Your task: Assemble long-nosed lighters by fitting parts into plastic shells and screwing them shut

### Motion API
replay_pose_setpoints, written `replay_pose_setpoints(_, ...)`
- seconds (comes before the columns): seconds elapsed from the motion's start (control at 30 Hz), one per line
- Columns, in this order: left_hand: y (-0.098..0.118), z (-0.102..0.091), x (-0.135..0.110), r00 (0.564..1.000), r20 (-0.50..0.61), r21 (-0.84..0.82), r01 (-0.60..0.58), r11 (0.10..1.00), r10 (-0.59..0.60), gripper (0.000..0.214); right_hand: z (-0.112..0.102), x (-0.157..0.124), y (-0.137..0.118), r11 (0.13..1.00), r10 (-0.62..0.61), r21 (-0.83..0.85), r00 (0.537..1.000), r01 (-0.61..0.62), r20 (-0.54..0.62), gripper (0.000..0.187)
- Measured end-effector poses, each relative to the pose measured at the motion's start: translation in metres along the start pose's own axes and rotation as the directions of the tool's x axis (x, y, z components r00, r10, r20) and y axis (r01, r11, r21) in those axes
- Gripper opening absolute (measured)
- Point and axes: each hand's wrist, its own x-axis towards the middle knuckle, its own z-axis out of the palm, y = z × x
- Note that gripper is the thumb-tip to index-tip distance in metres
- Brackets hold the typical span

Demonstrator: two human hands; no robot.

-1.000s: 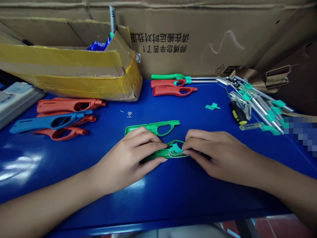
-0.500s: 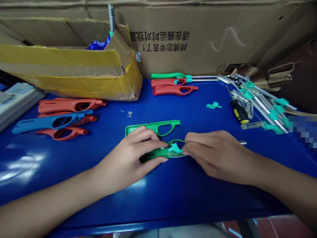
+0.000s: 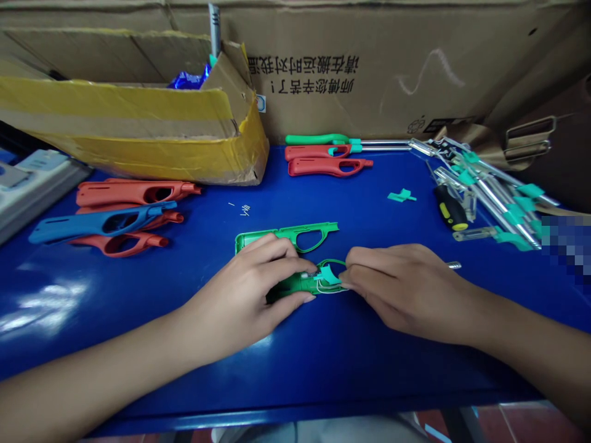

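Note:
A green plastic lighter shell half [image 3: 305,284] lies on the blue table [image 3: 323,344], with a teal trigger piece [image 3: 327,274] and a thin wire on it. My left hand [image 3: 252,289] presses down on the shell's left part, fingers curled over it. My right hand [image 3: 406,286] pinches the shell's right end beside the trigger piece; a metal tube tip [image 3: 453,266] pokes out from behind that hand. A second green shell half [image 3: 289,235] lies just behind my left hand, untouched.
Red and blue shell halves [image 3: 120,215] lie at the left. A taped cardboard box [image 3: 133,129] stands behind them. More lighter shells [image 3: 323,154] sit at the back. Metal tubes with teal fittings [image 3: 489,191], a screwdriver [image 3: 447,209] and a loose teal piece [image 3: 401,196] lie at the right.
Both hands stay on the green shell with only slight finger shifts. A metal tube tip has come into sight behind my right hand. The view has drifted a little.

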Motion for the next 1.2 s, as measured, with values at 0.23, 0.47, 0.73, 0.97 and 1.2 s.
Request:
replay_pose_setpoints(0.23, 0.0004, 0.0018, 0.0, 1.0, -0.004, 0.006, 0.009, 1.0, -0.009, 0.022, 0.0001, 0.0007, -0.0012, 0.998, 0.03, 0.054, 0.999, -0.029, -0.021, 0.023)
replay_pose_setpoints(0.47, 0.0007, 0.0026, 0.0003, 1.0, -0.015, 0.007, 0.016, 1.0, -0.015, 0.021, 0.0, -0.0014, -0.0022, 0.993, 0.064, 0.102, 0.998, -0.061, -0.027, 0.024)
replay_pose_setpoints(0.73, 0.0029, 0.0037, -0.0033, 1.0, -0.013, 0.039, 0.007, 0.999, -0.007, 0.022, -0.0006, -0.0028, -0.0024, 0.999, 0.002, 0.043, 0.998, 0.0, -0.056, 0.021)
replay_pose_setpoints(0.97, 0.0037, 0.0052, -0.0053, 1.0, -0.009, 0.053, 0.02, 0.998, -0.019, 0.021, -0.002, -0.0007, -0.0032, 0.999, -0.024, 0.028, 0.997, 0.026, -0.068, 0.02)
replay_pose_setpoints(1.2, 0.0038, 0.0061, -0.0041, 1.0, -0.004, 0.051, 0.029, 0.998, -0.029, 0.022, -0.0033, -0.0004, -0.0026, 0.998, -0.047, 0.03, 0.997, 0.049, -0.061, 0.021)
